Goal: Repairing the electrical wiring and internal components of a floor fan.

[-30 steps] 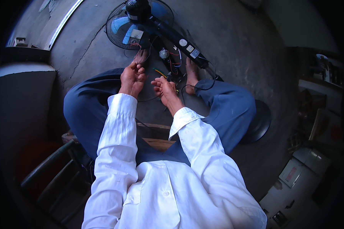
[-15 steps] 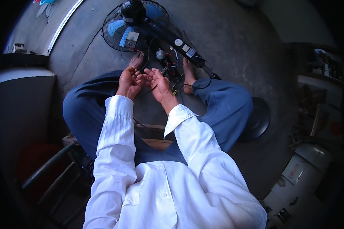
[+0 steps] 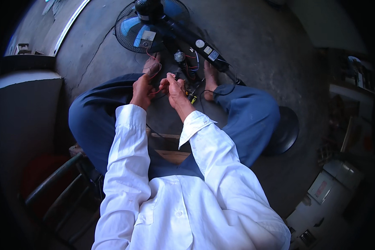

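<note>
We see smooth, plastic-looking blades (image 3: pixel 130 26) in the fan (image 3: pixel 148 18), a glossy black pole (image 3: pixel 189 37) running off it, and matt, cracked concrete floor (image 3: pixel 246 46) around it. Nearer us than the fan are matt cloth trousers (image 3: pixel 254 110), a creased cloth shirt (image 3: pixel 166 208) and bare wood (image 3: pixel 173 156).

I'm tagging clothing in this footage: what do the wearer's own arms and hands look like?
Long, creased white sleeves cover both arms. The left cuff sits close to the wrist; the right cuff flares out in a pointed flap. The left hand and right hand are gloveless.
</note>
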`<state>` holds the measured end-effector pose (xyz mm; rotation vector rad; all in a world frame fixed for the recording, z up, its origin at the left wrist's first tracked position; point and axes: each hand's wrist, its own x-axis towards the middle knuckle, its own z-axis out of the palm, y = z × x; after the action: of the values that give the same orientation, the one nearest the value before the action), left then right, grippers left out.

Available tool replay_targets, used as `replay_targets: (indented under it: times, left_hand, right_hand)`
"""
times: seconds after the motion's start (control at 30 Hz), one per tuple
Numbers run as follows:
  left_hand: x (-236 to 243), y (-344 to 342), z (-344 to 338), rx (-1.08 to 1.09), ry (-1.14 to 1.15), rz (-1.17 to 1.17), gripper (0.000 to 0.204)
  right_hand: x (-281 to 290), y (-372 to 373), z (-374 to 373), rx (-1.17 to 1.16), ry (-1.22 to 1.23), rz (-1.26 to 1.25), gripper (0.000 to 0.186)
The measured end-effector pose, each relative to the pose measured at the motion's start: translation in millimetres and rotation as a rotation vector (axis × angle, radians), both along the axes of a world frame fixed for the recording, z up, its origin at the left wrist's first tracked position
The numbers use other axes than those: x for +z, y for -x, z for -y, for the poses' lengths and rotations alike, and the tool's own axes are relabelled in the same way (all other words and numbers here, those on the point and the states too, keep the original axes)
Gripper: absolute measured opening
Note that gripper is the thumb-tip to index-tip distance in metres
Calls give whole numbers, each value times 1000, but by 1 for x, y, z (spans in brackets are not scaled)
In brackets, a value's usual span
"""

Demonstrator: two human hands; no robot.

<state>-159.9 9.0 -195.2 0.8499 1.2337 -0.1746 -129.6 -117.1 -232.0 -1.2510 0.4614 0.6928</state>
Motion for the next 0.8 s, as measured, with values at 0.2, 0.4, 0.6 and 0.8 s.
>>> replay_targets:
  times: [0.2,0.4,0.6,0.8]
  left_hand:
    - [-8,0,-3,-60,-19,-68,28]
    - [-36,9,6,-421,-945,-256,45]
    - [-8,-7,12,-414,-726,311,44]
    - [-20,-5,13,-361,-569,462,36]
  right_hand:
    - [-9,2,4,-10,-99,-100,27]
    - [-2,5,-5,6,-93,52,23]
    - [13,8,-11,23,86,78,27]
    - [-1,14,-11,42,166,78,39]
